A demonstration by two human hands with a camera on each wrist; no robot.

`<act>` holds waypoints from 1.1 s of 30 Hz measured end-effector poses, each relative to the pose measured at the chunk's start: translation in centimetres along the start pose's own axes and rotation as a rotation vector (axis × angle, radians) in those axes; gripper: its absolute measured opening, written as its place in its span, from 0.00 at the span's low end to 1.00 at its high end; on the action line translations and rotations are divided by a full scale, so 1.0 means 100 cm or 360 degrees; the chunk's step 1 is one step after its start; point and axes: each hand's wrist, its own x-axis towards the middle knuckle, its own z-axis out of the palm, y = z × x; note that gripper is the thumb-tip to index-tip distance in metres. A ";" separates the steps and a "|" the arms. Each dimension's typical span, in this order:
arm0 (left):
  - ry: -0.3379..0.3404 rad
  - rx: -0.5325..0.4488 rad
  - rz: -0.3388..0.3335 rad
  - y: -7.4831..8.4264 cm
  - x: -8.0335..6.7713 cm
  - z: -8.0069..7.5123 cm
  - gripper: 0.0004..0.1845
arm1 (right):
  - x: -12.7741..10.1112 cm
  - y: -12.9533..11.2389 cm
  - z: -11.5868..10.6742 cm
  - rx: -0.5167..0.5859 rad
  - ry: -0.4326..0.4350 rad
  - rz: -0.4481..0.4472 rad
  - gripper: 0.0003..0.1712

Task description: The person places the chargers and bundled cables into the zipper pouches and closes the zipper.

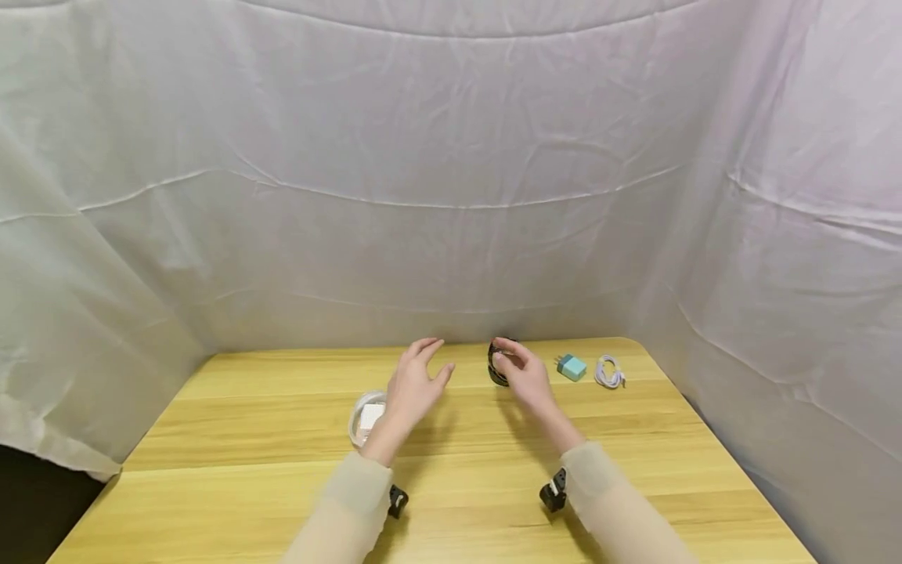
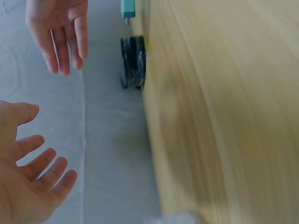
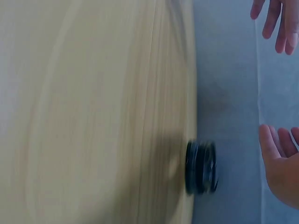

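A crumpled white cloth backdrop hangs behind and to both sides of the long light wooden counter, which fills the lower part of the head view. Two arms in pale beige sleeves reach forward over the boards, each with a small black camera strapped at the wrist.

The left hand hovers above the counter with straight, spread fingers, its grip slack and holding nothing. The right hand is raised just beside the black coiled cable bundle; both wrist views show its fingers straight and apart from the coil, so this grip is loose and empty too. The black coil stands on edge at the far side of the counter, near the cloth, between the two hands and closest to the right one.

Near the left wrist lies a round coil of white cable with a white plug block. To the right of the black coil sits a small mint-green charger cube, and beyond it a small bundled white cable.
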 end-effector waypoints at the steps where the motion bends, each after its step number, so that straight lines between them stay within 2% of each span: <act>1: -0.0009 -0.0010 0.0001 0.001 0.002 0.005 0.28 | 0.002 0.002 -0.005 -0.0018 0.0031 0.0021 0.22; 4: -0.0049 -0.0029 0.0000 0.004 0.010 0.019 0.28 | 0.008 0.010 -0.018 -0.0116 0.0104 0.0081 0.23; 8: -0.0145 -0.0055 -0.0015 0.007 0.019 0.036 0.28 | 0.016 0.023 -0.031 -0.0266 0.0131 0.0157 0.24; 16: -0.0333 -0.0213 -0.0105 0.010 0.034 0.065 0.28 | 0.028 0.049 -0.044 -0.0487 -0.0007 0.0242 0.27; 21: -0.0415 -0.0272 -0.0197 0.011 0.041 0.079 0.28 | 0.035 0.055 -0.042 -0.0508 -0.0103 0.0326 0.28; 28: -0.0514 -0.0288 -0.0224 0.009 0.047 0.086 0.29 | 0.039 0.051 -0.036 -0.0651 -0.0170 0.0251 0.26; 33: -0.0581 -0.0254 -0.0281 0.005 0.046 0.084 0.30 | 0.035 0.050 -0.033 -0.0584 -0.0213 0.0266 0.27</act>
